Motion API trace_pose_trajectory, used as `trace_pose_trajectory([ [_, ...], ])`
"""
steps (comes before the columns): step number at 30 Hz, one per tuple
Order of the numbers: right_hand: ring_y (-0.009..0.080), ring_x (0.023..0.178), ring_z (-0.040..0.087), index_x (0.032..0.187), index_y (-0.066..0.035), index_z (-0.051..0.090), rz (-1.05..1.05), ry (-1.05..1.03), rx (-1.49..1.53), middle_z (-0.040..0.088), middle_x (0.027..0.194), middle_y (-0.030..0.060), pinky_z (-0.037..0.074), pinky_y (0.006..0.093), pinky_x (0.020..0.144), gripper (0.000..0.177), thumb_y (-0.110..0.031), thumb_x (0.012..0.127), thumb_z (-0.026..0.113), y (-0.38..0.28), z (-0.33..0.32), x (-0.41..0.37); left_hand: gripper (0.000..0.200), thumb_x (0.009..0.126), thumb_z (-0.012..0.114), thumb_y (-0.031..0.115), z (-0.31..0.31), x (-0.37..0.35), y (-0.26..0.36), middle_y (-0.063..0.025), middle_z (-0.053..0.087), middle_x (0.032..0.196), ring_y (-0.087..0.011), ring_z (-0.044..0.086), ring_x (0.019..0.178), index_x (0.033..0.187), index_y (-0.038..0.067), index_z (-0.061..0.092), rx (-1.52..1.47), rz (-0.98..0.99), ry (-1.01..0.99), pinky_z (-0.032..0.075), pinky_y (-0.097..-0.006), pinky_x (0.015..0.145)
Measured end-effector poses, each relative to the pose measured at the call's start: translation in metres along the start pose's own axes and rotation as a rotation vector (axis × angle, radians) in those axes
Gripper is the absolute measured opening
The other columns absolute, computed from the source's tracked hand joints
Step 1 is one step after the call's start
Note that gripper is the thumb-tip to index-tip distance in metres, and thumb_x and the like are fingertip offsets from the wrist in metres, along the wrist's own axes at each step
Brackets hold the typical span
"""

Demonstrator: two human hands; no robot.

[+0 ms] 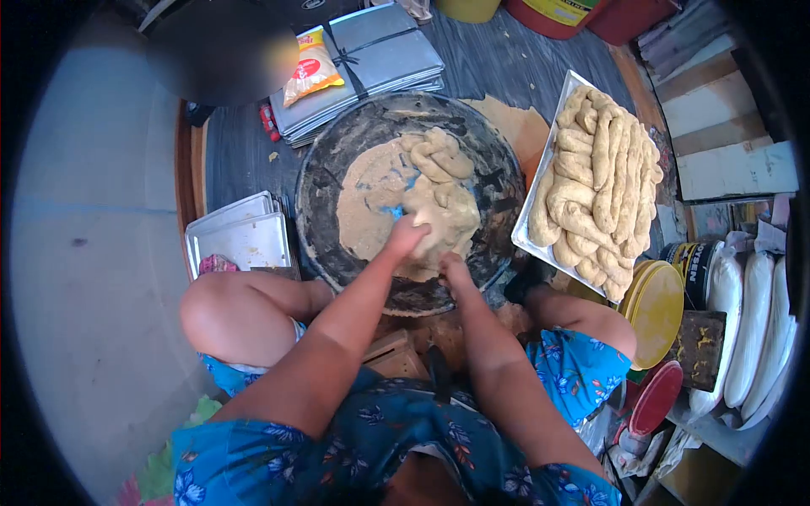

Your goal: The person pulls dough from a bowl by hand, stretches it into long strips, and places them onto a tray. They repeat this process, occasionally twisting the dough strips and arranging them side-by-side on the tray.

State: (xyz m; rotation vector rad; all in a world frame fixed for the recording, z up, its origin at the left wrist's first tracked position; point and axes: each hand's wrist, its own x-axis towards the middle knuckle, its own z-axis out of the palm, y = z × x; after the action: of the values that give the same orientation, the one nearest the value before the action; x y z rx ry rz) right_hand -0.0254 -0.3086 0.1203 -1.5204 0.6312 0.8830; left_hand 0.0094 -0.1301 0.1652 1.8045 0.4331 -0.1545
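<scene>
A wide dark round basin (325, 240) stands before my crossed legs, with tan crumbs (363, 190) spread over its bottom. My left hand (411, 236) is closed on a pale piece of dough (436, 240) over the crumbs; the dough is smeared by motion. Just right of it and nearer to me, my right hand (454, 271) has its fingers curled in at the dough's near end. Part of that grip is hidden. Twisted dough pieces (440, 156) lie at the basin's far right side, and blue patches show through the crumbs.
A metal tray (547, 156) piled with crumb-coated dough twists (607, 181) sits to the right. Stacked trays (392, 46) with a packet (312, 67) on top stand behind the basin; smaller trays (240, 236) lean left. Yellow lids (656, 316) and plastic-wrapped rolls (747, 329) crowd the right.
</scene>
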Motion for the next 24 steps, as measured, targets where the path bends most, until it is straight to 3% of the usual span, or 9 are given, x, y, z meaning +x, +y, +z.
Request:
trace_pose_trajectory([
  [3,0.0269,0.100,0.057,0.133,-0.011,0.041,0.222,0.108,0.370,0.053,0.123,0.0127,0.046,0.0400,0.089,0.069,-0.061,0.086,0.039,-0.030,-0.004,-0.021,0.034,0.073,0.062,0.019,0.005,-0.029,0.081,-0.0144,0.065,0.087,-0.0188,0.061,0.078,0.098,-0.004,0.061,-0.258,-0.045,-0.267,0.048,-0.0310,0.069],
  [6,0.0308,0.109,0.054,0.136,-0.008,0.037,-0.204,-0.468,0.971,0.051,0.126,0.0142,0.045,0.0469,0.094,0.072,-0.060,0.087,0.037,-0.024,-0.005,-0.006,0.031,0.075,0.060,0.013,-0.008,-0.052,0.124,-0.0083,0.064,0.090,-0.0151,0.060,0.076,0.102,-0.002,0.061,-0.443,-0.086,-0.348,0.048,-0.0288,0.067],
  [10,0.0339,0.106,0.056,0.127,-0.005,0.045,-0.014,-0.299,1.115,0.054,0.121,0.0148,0.049,0.0512,0.088,0.054,-0.033,0.083,0.060,-0.026,0.008,-0.008,0.028,0.076,0.061,0.013,-0.075,-0.035,0.088,-0.0086,0.064,0.090,-0.0174,0.062,0.076,0.102,0.000,0.062,-0.665,-0.312,-0.286,0.050,-0.0303,0.065],
  [11,0.0265,0.087,0.062,0.122,-0.006,0.045,0.161,-0.254,0.943,0.059,0.105,0.0123,0.055,0.0415,0.077,0.043,-0.019,0.084,0.061,-0.024,0.006,-0.005,0.029,0.076,0.061,0.012,-0.091,-0.027,0.051,-0.0099,0.064,0.091,-0.0191,0.063,0.077,0.103,0.000,0.061,-0.605,-0.364,-0.122,0.050,-0.0317,0.066],
  [14,0.0238,0.072,0.060,0.118,-0.007,0.047,0.040,-0.211,0.102,0.059,0.091,0.0093,0.054,0.0362,0.063,0.042,-0.014,0.080,0.063,-0.009,0.006,-0.006,0.038,0.074,0.065,0.011,-0.118,-0.026,-0.005,-0.0128,0.063,0.094,-0.0224,0.063,0.080,0.109,-0.001,0.057,-0.226,-0.365,0.290,0.051,-0.0343,0.067],
  [15,0.0235,0.070,0.060,0.117,-0.007,0.048,0.082,-0.231,0.075,0.059,0.088,0.0086,0.053,0.0350,0.061,0.041,-0.012,0.079,0.062,0.000,0.005,0.004,0.043,0.073,0.066,0.011,-0.120,-0.028,-0.014,-0.0136,0.063,0.096,-0.0231,0.063,0.081,0.112,-0.001,0.056,-0.065,-0.340,0.408,0.051,-0.0349,0.067],
  [20,0.0227,0.066,0.061,0.108,-0.006,0.056,0.022,-0.111,-0.224,0.059,0.069,0.0076,0.048,0.0327,0.057,0.033,-0.007,0.075,0.058,0.003,0.009,0.007,0.061,0.069,0.070,0.013,-0.086,-0.016,-0.049,-0.0176,0.060,0.108,-0.0262,0.063,0.088,0.123,-0.002,0.046,-0.060,-0.512,0.365,0.051,-0.0376,0.074],
  [23,0.0243,0.065,0.061,0.103,-0.003,0.058,-0.497,0.189,-0.653,0.059,0.070,0.0108,0.049,0.0352,0.061,0.029,-0.008,0.074,0.059,0.024,0.002,0.042,0.065,0.068,0.071,0.014,-0.067,-0.002,-0.133,-0.0206,0.057,0.114,-0.0296,0.060,0.098,0.125,-0.002,0.045,-0.075,-0.565,0.441,0.048,-0.0388,0.082],
  [24,0.0260,0.065,0.061,0.102,-0.003,0.058,-0.504,0.252,-0.667,0.060,0.073,0.0116,0.049,0.0357,0.063,0.028,-0.009,0.074,0.059,0.021,0.003,0.043,0.065,0.068,0.071,0.015,-0.063,0.000,-0.156,-0.0218,0.056,0.117,-0.0309,0.058,0.102,0.125,-0.001,0.045,-0.090,-0.589,0.457,0.047,-0.0391,0.085],
])
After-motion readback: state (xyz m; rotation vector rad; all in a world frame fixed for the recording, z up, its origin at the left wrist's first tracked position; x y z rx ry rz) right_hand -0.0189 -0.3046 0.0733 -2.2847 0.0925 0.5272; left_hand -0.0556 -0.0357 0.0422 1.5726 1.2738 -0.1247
